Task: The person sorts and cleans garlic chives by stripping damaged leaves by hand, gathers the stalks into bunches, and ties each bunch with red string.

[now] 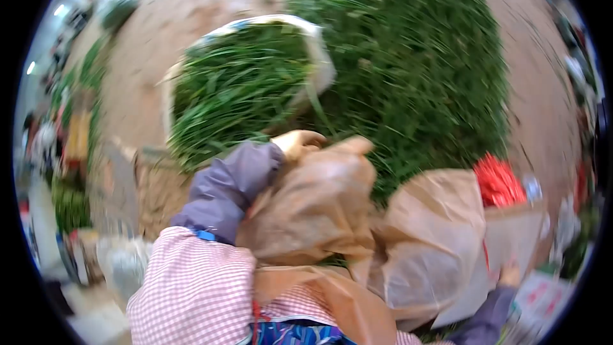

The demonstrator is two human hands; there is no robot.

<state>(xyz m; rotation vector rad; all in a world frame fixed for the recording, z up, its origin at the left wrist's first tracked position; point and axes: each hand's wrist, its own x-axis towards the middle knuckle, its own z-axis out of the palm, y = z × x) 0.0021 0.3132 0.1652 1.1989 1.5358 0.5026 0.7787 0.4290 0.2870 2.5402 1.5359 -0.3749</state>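
My left hand [299, 143] is closed at the upper edge of a brown, translucent sheet [313, 198] over my lap, beside a white sack [324, 64] filled with long green stalks [246, 76]. What its fingers hold is blurred. At the lower right, my right hand [509, 276] is by a pale board or box side [511, 236], below a bundle of red strips [498, 182]. Its fingers are smeared by motion. Between the two hands, more of the brown sheeting [437, 236] bulges up.
A large heap of green stalks [415, 64] lies on the brown floor [159, 0] ahead. Cardboard [163, 195] and a clear plastic bag [124, 262] are at my left. A white box with red marks [543, 300] stands at the lower right.
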